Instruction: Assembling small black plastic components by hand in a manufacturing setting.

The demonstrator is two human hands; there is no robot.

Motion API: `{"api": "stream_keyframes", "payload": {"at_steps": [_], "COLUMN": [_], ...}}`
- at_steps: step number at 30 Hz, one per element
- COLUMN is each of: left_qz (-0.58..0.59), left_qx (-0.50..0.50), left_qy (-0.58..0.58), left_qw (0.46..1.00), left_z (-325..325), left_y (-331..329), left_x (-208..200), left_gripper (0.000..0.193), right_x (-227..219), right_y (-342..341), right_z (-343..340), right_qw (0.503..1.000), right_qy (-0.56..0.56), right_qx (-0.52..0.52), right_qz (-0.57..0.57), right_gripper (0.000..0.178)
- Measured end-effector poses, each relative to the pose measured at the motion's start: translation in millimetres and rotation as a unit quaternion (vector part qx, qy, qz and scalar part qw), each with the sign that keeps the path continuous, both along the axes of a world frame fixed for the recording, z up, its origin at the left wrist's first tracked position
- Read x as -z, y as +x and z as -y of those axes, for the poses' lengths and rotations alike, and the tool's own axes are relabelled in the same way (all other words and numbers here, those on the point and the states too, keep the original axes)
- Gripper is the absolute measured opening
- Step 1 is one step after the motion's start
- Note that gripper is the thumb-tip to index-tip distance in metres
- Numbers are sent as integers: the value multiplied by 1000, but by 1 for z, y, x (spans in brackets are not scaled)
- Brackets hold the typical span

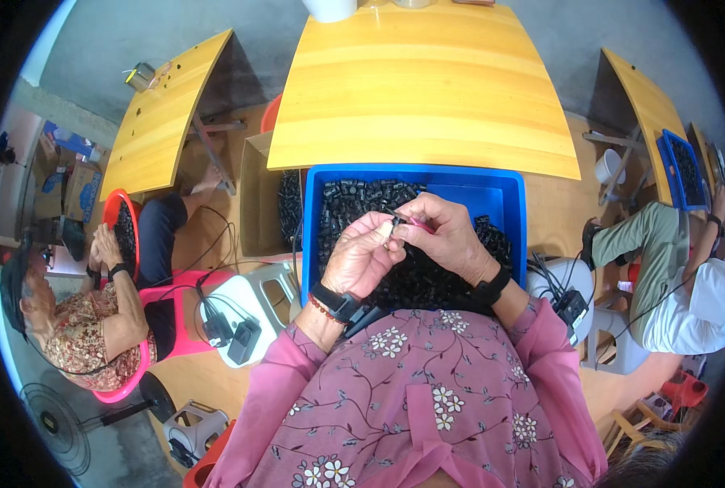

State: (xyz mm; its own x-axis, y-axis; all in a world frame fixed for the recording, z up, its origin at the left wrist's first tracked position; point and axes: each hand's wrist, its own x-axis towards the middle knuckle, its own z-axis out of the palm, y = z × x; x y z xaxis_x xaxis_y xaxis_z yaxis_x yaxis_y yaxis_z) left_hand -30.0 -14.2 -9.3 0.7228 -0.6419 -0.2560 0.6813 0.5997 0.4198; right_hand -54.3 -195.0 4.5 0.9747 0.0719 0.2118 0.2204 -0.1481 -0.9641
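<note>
A blue plastic tray (515,207) full of small black cylindrical parts (362,193) rests right in front of my body. Above it my two hands meet almost fingertip to fingertip. My left hand (361,256) pinches one small black part (396,220) between thumb and fingers; something pale shows at its thumb tip. In my right hand (450,240), closed from the other side, is a small pink-handled tool (419,225) whose tip reaches toward that part. Fingers cover most of the tool, so its exact kind is unclear. Both wrists wear black bands.
Beyond the tray stands a yellow wooden table (419,89), with a cardboard box (258,195) of black parts at its left. White stools (253,305) bearing black adapters and cables flank me. Co-workers sit at left and right, near a red basin (135,207) and another blue tray (681,171).
</note>
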Motion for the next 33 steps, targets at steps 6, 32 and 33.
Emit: {"api": "stream_keyframes", "payload": {"at_steps": [6,32,33], "left_qz": [6,121,143], "left_qx": [24,-416,-395], "left_qy": [-14,172,144], "left_qw": [1000,885,896], "left_z": [-3,-77,-69], "left_y": [0,57,51], "left_x": [2,4,-5], "left_gripper": [6,35,35], "right_x": [-7,19,21], "right_y": [-1,15,14], "right_z": [5,38,38], "right_qw": [999,926,931], "right_qy": [4,-362,-348], "right_qx": [-6,93,100], "right_qz": [-34,-60,-48], "right_gripper": [11,18,19]}}
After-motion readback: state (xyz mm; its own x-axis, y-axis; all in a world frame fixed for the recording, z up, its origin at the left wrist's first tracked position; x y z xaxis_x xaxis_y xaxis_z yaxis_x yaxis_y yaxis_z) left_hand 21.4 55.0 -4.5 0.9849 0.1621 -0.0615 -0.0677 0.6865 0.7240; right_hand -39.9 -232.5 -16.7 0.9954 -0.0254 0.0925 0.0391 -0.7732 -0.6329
